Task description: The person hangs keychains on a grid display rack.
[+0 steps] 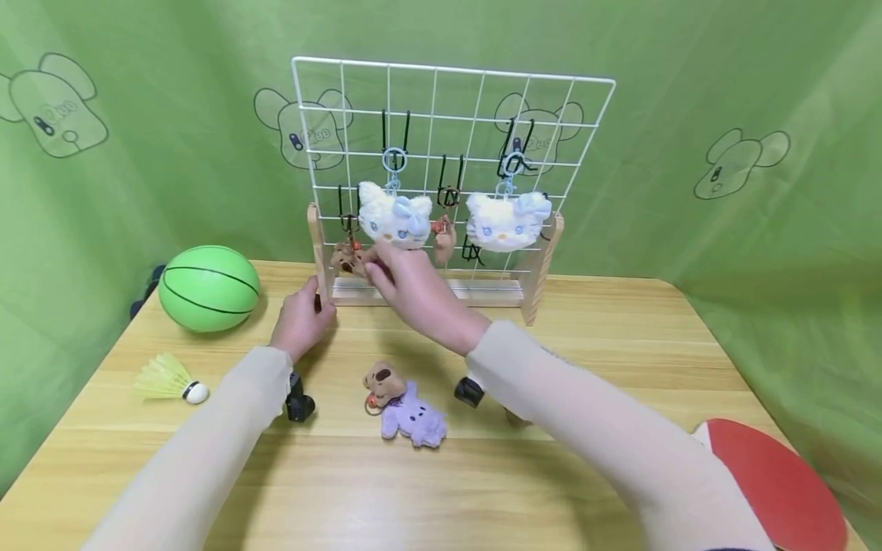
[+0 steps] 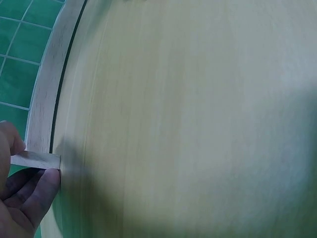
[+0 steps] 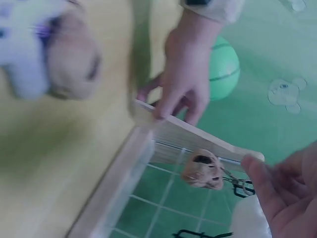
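My left hand [image 1: 303, 317] pinches the left wooden side post [image 2: 42, 159] of a white wire grid rack [image 1: 455, 70], low down by the table. My right hand [image 1: 420, 291] reaches across the rack's front, beside a small brown plush keychain [image 3: 202, 169] hanging from a black hook at lower left. In the right wrist view its thumb and loosely bent fingers stand apart from that plush, holding nothing. Two white plush cat-head keychains [image 1: 506, 226] hang on higher hooks, and another brown plush [image 1: 445, 241] hangs between them.
On the table, a brown plush head [image 1: 383, 383] lies against a purple plush [image 1: 416, 421]. A green ball [image 1: 209, 288] and a yellow shuttlecock [image 1: 165, 380] sit at left. A red paddle [image 1: 772, 482] lies at front right. One lower hook [image 1: 472, 251] bears nothing.
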`<state>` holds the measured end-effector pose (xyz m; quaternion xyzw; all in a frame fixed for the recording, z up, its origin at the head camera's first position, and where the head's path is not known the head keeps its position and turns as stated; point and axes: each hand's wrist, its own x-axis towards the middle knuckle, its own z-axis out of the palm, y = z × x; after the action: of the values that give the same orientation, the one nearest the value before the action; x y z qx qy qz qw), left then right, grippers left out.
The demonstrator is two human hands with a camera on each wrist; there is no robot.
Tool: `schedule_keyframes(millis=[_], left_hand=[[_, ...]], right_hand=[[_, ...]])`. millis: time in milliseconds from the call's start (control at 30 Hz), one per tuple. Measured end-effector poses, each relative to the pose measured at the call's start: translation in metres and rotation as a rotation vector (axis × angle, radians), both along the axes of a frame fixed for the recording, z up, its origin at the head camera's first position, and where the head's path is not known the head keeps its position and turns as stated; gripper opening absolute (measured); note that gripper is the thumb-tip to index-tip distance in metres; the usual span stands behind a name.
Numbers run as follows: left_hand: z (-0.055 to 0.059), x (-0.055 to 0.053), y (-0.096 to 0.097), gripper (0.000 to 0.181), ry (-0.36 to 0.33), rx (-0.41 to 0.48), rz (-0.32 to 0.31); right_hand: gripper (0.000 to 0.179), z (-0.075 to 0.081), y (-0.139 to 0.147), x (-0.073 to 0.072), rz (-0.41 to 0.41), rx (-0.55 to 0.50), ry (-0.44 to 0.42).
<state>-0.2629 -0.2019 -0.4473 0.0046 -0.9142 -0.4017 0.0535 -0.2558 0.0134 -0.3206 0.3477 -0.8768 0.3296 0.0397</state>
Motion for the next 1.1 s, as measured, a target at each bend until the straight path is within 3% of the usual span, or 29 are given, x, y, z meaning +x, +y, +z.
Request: schedule_keyframes(millis=[167,333,567,767,1100], left_hand=[[0.001,0.001,0.000,0.046,0.006,-0.004,-0.001],[0.001,0.001,-0.001,0.049,0.006,-0.001,-0.002],[0.000,-0.001,-0.001,0.049,0.000,-0.001,0.001],[-0.002,-0.003,0.000,0.051,0.002,0.007,0.001],[-0.003,-0.002,-0.001,0.051,0.000,0.008,0.003]], right_hand=[[0.019,-0.023,0.020,0.015,0.143,0.067,-0.033],[0.022,-0.052,0.034,0.024,0.258,0.191,-0.143],[0.032,-0.079,0.049,0.034,0.246,0.359,-0.261],[0.046,-0.089,0.057,0.040,0.211,0.409,-0.301],[0.023,-0.102,0.060,0.043,0.264,0.371,-0.308]])
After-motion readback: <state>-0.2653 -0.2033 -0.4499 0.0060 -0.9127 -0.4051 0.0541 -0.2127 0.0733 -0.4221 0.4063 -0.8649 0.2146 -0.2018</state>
